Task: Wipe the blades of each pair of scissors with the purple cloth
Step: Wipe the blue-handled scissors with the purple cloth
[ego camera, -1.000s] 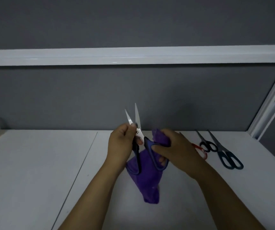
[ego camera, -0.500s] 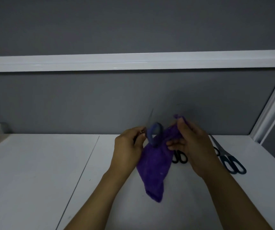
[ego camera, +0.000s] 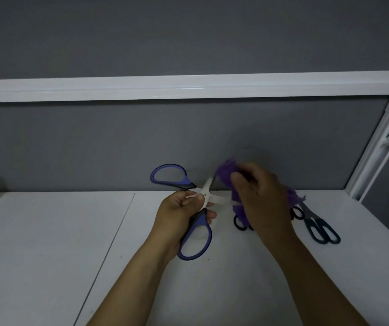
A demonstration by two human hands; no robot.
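Note:
My left hand (ego camera: 179,214) grips the blue-handled scissors (ego camera: 196,238) near the pivot, above the white table (ego camera: 47,243). Their handles are spread wide, one loop up at the left and one down toward me, and the blades point right. My right hand (ego camera: 262,198) holds the bunched purple cloth (ego camera: 226,171) wrapped around the blades, so the blade tips are hidden. The hand and cloth are blurred by motion.
Dark teal-handled scissors (ego camera: 320,228) lie on the table at the right. Black handle loops of another pair (ego camera: 240,224) show under my right hand. A white shelf rail (ego camera: 188,87) runs along the grey wall, with a white frame post (ego camera: 376,147) at the right.
The blue-handled scissors have been turned sideways and opened wide, blades now pointing right. My right hand has brought the cloth up around the blades; the cloth no longer hangs down.

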